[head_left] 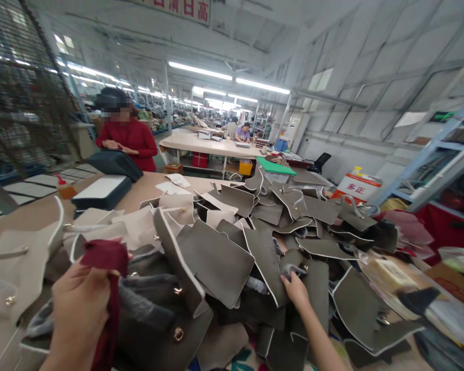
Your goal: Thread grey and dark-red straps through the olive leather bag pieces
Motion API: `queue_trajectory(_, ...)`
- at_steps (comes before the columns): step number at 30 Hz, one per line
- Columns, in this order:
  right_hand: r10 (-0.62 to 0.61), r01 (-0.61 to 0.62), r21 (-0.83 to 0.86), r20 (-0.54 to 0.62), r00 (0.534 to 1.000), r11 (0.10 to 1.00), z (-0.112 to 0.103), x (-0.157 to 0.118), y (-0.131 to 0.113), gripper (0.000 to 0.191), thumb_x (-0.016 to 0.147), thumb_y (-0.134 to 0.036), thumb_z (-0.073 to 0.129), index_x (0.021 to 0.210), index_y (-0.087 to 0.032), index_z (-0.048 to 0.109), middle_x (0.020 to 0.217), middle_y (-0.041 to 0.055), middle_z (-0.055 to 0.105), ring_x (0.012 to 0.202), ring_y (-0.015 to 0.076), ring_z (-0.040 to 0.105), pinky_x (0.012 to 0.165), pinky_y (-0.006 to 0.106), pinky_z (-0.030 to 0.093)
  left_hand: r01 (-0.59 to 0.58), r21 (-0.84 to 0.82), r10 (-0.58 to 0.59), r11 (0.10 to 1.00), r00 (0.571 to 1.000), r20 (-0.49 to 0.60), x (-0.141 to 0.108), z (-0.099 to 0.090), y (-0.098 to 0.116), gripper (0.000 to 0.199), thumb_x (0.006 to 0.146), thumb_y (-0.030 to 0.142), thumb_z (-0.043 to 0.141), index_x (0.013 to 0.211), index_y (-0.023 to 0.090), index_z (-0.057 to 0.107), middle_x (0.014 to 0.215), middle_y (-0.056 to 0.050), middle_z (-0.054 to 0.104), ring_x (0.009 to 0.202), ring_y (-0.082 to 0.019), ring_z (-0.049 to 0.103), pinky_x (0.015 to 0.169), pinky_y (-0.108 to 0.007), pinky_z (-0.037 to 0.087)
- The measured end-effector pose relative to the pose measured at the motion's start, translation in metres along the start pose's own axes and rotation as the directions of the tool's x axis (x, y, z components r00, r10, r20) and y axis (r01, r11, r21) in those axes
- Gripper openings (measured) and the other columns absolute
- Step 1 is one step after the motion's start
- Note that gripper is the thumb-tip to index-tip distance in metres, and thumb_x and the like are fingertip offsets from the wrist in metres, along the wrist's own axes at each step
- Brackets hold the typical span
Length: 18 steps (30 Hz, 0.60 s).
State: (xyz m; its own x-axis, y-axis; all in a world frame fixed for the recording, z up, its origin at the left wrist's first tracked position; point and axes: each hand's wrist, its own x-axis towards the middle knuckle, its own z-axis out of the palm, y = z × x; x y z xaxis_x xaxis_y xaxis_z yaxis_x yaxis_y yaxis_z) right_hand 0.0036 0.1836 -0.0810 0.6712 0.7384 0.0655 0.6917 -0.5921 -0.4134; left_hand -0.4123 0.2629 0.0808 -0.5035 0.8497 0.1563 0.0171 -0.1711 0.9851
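Note:
My left hand (81,304) is closed around a dark red cloth (107,260), whose end hangs below the fist. Just beside it lies a dark grey-brown bag piece (154,319) with gold-coloured metal fittings and a strap wrapped in clear plastic (147,309). Further right, my right hand (296,291) reaches into the heap, its fingers closed at a plastic-wrapped handle (293,269) on a grey-brown bag piece (265,263). The fingertips are partly hidden there. Around both hands lie many flat grey-brown bag panels (216,263) with pale edges, and beige bag pieces (19,273) at the left.
A dark stack with a white top sheet (100,186) and a red-capped bottle (65,188) stand at the table's far left. Behind them stands a person in red (129,136). An orange and white container (355,186) and blue shelving (441,154) are at the right.

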Motion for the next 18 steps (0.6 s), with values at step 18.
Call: queue_trajectory(18,-0.505,0.604,-0.274,0.354,0.787,0.749,-0.008,-0.067,-0.117,0.022,0.071,-0.005,0.046,0.079,-0.009,0.066,0.089,0.0165,0.063,0.089,0.0260,0.056,0.076,0.033,0.040,0.199,-0.133,-0.176,0.971,0.970,0.168,0.000,0.000,-0.025,0.036,0.046,0.040,0.071,0.071,0.017,0.062,0.045,0.007,0.055,0.039,-0.007,0.040,0.034,-0.014,0.028)
